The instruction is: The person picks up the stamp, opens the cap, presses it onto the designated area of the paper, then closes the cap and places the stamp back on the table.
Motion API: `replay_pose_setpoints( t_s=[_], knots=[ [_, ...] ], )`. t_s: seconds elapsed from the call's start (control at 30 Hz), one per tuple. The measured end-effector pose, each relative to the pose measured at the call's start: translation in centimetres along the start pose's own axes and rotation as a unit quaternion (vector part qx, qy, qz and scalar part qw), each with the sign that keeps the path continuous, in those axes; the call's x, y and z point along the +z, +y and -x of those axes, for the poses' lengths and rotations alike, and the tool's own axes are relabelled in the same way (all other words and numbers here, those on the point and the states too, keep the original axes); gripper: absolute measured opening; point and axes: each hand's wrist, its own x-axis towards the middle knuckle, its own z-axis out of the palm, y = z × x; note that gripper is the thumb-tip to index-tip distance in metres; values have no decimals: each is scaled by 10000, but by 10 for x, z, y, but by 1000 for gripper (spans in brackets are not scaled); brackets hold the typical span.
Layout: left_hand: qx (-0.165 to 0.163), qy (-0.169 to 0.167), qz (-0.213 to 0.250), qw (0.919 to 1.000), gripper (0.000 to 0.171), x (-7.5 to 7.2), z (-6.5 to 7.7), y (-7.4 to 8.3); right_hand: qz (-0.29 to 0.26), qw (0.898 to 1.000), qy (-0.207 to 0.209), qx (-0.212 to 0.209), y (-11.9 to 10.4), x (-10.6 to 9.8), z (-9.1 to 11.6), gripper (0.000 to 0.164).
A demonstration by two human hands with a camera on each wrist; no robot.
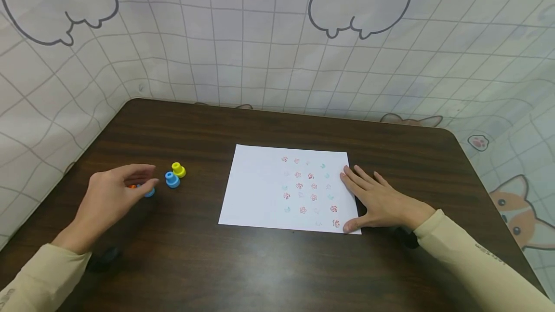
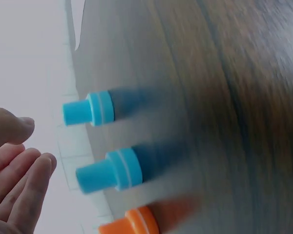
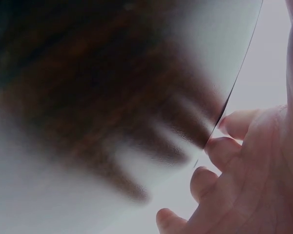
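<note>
My left hand (image 1: 106, 196) hovers at the left of the table, thumb and fingers bent loosely with a gap between them and nothing held. Close by its fingertips are a blue stamp (image 1: 149, 192) and an orange stamp (image 1: 132, 186), both partly hidden by the hand. Just beyond them stand another blue stamp (image 1: 172, 180) and a yellow stamp (image 1: 178, 170). With fingers spread, my right hand (image 1: 381, 201) rests on the right edge of a white sheet of paper (image 1: 249, 187). Small red, pink and teal prints cover the sheet's right half.
The dark wooden table (image 1: 277, 273) runs back to a white gridded curtain (image 1: 243, 37) with cartoon animals, which also hangs along both sides. The paper lies in the middle, to the right of the stamps.
</note>
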Motion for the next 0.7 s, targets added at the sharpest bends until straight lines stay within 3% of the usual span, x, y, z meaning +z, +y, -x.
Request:
replay_pose_setpoints(
  t_s=[0.3,0.7],
  knots=[
    [-131,-124,160,9997,33,19,-5,7,7,10000,0,-21,1,3,1,132],
    [-352,-304,89,9989,38,27,-8,2,44,10000,1,-23,3,2,0,133]
  ],
)
